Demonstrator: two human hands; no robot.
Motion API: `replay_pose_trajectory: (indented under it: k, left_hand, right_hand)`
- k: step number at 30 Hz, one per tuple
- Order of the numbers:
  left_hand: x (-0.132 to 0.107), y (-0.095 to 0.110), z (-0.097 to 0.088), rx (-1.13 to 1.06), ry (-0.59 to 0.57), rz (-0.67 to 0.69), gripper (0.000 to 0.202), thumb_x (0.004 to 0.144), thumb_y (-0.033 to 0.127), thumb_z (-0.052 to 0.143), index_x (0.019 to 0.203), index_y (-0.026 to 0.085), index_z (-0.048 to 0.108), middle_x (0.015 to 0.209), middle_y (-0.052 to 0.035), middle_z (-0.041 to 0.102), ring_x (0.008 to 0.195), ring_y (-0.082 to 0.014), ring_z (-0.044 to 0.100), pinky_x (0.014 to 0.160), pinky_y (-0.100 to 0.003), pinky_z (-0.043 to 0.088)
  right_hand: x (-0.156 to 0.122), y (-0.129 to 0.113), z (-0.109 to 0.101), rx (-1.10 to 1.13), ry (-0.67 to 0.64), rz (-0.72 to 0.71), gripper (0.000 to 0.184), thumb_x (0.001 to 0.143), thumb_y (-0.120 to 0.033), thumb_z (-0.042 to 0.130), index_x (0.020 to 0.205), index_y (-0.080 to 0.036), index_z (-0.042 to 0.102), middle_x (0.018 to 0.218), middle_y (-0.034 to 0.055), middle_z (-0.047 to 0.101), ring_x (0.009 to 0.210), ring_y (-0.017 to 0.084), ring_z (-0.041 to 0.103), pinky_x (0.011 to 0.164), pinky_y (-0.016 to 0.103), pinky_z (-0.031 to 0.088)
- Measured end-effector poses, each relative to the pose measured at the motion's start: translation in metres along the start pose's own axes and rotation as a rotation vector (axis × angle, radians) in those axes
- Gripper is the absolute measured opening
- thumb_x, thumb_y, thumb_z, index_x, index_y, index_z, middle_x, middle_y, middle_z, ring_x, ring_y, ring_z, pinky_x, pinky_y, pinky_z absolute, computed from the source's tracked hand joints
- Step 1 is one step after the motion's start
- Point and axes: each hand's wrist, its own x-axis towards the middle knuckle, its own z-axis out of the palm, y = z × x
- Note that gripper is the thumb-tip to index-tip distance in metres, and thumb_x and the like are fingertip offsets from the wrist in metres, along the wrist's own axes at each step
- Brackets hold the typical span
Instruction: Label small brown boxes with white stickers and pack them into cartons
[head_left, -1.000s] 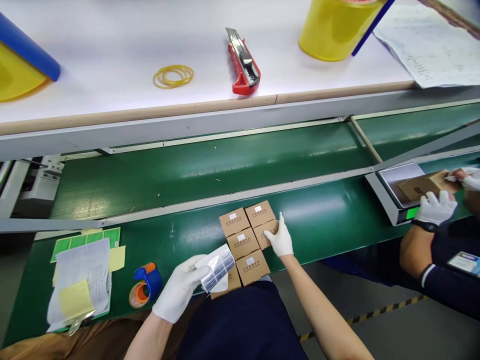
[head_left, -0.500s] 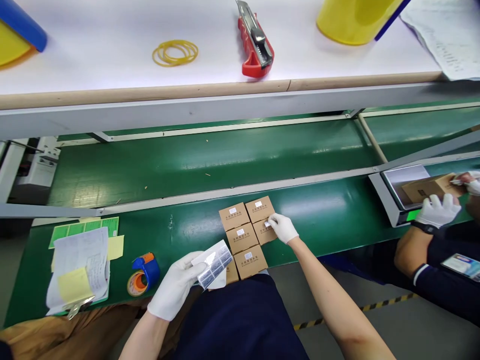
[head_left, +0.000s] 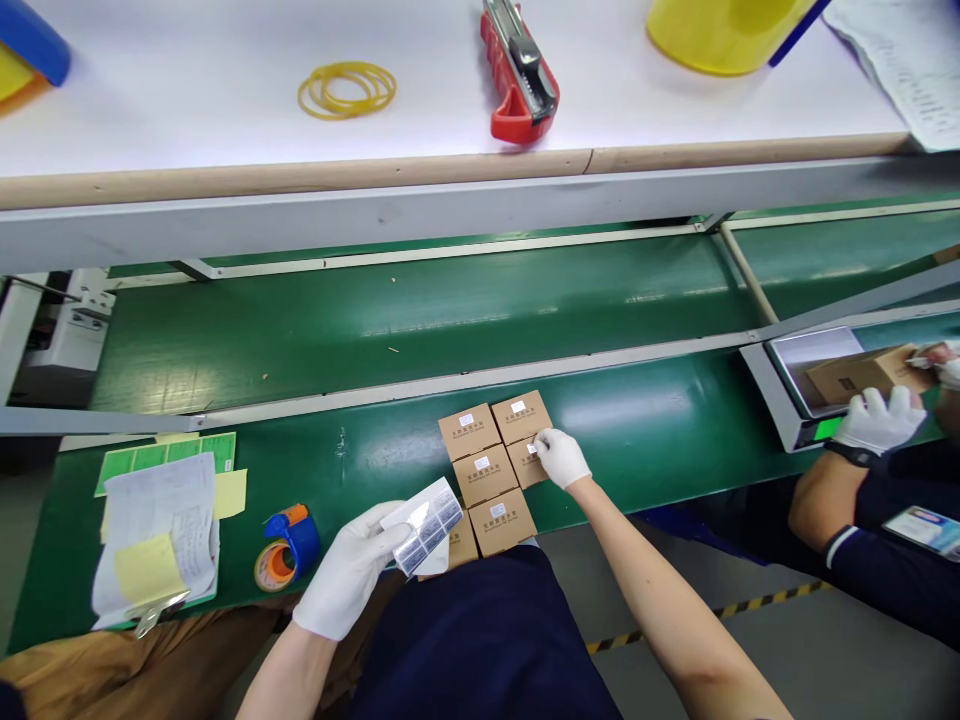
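My left hand (head_left: 352, 570), in a white glove, is closed on a sheet of silvery labels (head_left: 427, 530), held tilted in front of my body. My gloved right hand (head_left: 562, 458) has its fingertips pinched at a small white label (head_left: 532, 449) on a brown cardboard box (head_left: 534, 470). The fingers partly cover that label. Around it, several like boxes lie in two columns on the green surface, among them a labelled box (head_left: 484, 477) and a nearer labelled box (head_left: 502, 522). The label sheet partly hides the nearest left box (head_left: 463, 545).
An orange-and-blue tape dispenser (head_left: 289, 547) and a clipboard with papers (head_left: 161, 540) lie at left. A co-worker's gloved hand (head_left: 879, 420) holds a carton (head_left: 862, 374) on a scale (head_left: 814, 345). The shelf above bears a red utility knife (head_left: 519, 75) and yellow rubber bands (head_left: 349, 90).
My right hand has shifted very slightly left, its fingertips staying at the label. Specks on the green belt behind have moved left. The view has tilted slightly, so the shelf sits higher.
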Motion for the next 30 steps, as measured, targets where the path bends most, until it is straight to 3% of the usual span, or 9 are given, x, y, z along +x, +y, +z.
replay_pose_trajectory:
  k: [5,8,11,14,16,18,21,25,30]
  left_hand:
    - [0.001,0.002,0.001,0.028,0.021,0.022,0.037,0.084,0.037,0.082,0.116,0.018,0.077,0.108,-0.0093,0.078,0.098,-0.0259,0.070,0.081,-0.030,0.054]
    - [-0.005,0.007,0.007,0.073,0.042,0.048,0.036,0.082,0.036,0.084,0.113,0.018,0.078,0.109,-0.0098,0.078,0.100,-0.0276,0.070,0.084,-0.032,0.055]
    - [-0.015,0.015,0.017,0.177,0.028,0.084,0.034,0.084,0.039,0.082,0.111,0.018,0.079,0.108,-0.0105,0.080,0.101,-0.0302,0.072,0.089,-0.036,0.055]
    - [-0.022,0.019,0.028,0.336,-0.026,0.122,0.033,0.088,0.042,0.077,0.111,0.019,0.079,0.106,-0.0107,0.081,0.102,-0.0322,0.072,0.093,-0.039,0.055]
    - [-0.024,0.020,0.034,0.441,-0.027,0.189,0.033,0.086,0.043,0.078,0.112,0.020,0.079,0.111,-0.0096,0.080,0.106,-0.0320,0.072,0.095,-0.038,0.054]
    - [-0.026,0.019,0.037,0.520,-0.001,0.267,0.038,0.086,0.042,0.078,0.118,0.022,0.077,0.116,-0.0078,0.079,0.106,-0.0306,0.071,0.095,-0.036,0.053]
    - [-0.031,0.018,0.037,0.619,0.044,0.340,0.049,0.089,0.043,0.073,0.134,0.023,0.070,0.102,-0.0047,0.079,0.095,-0.0271,0.071,0.090,-0.035,0.054]
    - [-0.044,0.018,0.033,0.669,0.010,0.378,0.050,0.091,0.042,0.069,0.136,0.022,0.068,0.091,-0.0032,0.077,0.084,-0.0243,0.070,0.081,-0.034,0.055]
    - [-0.057,0.017,0.034,0.608,-0.058,0.499,0.023,0.086,0.032,0.074,0.105,0.021,0.079,0.104,-0.0058,0.079,0.093,-0.0246,0.071,0.086,-0.032,0.054]
  right_hand:
    - [0.001,-0.010,-0.005,-0.087,0.006,0.115,0.015,0.094,-0.035,0.059,0.097,-0.021,0.063,0.096,0.0107,0.071,0.084,0.024,0.066,0.075,0.032,0.043]
    - [-0.002,-0.004,-0.026,-0.090,0.033,0.313,0.037,0.089,-0.046,0.067,0.113,-0.018,0.060,0.099,0.0151,0.073,0.086,0.029,0.069,0.074,0.036,0.046]
    - [-0.026,-0.010,-0.045,-0.047,0.059,0.398,0.023,0.094,-0.039,0.060,0.104,-0.019,0.065,0.095,0.0152,0.074,0.088,0.030,0.070,0.076,0.038,0.049]
    - [-0.072,-0.048,-0.050,0.226,0.005,0.137,0.021,0.097,-0.036,0.054,0.093,-0.023,0.069,0.091,0.0068,0.075,0.086,0.023,0.071,0.079,0.034,0.053]
    - [-0.105,-0.087,-0.049,0.501,-0.064,-0.157,0.022,0.092,-0.035,0.061,0.107,-0.024,0.072,0.110,0.0050,0.076,0.100,0.023,0.071,0.089,0.035,0.055]
    - [-0.133,-0.124,-0.049,0.642,-0.122,-0.319,0.036,0.087,-0.030,0.066,0.123,-0.026,0.070,0.124,0.0050,0.073,0.111,0.023,0.068,0.098,0.037,0.054]
    - [-0.156,-0.158,-0.052,0.654,-0.149,-0.286,0.033,0.088,-0.029,0.065,0.121,-0.025,0.071,0.115,0.0040,0.076,0.100,0.021,0.071,0.091,0.035,0.056]
    - [-0.173,-0.172,-0.058,0.573,-0.133,-0.255,0.016,0.087,-0.027,0.066,0.101,-0.025,0.073,0.095,-0.0007,0.075,0.084,0.018,0.068,0.078,0.030,0.053]
    - [-0.195,-0.184,-0.060,0.475,-0.068,-0.285,0.010,0.090,-0.030,0.065,0.094,-0.026,0.073,0.090,-0.0020,0.073,0.081,0.018,0.066,0.076,0.030,0.050]
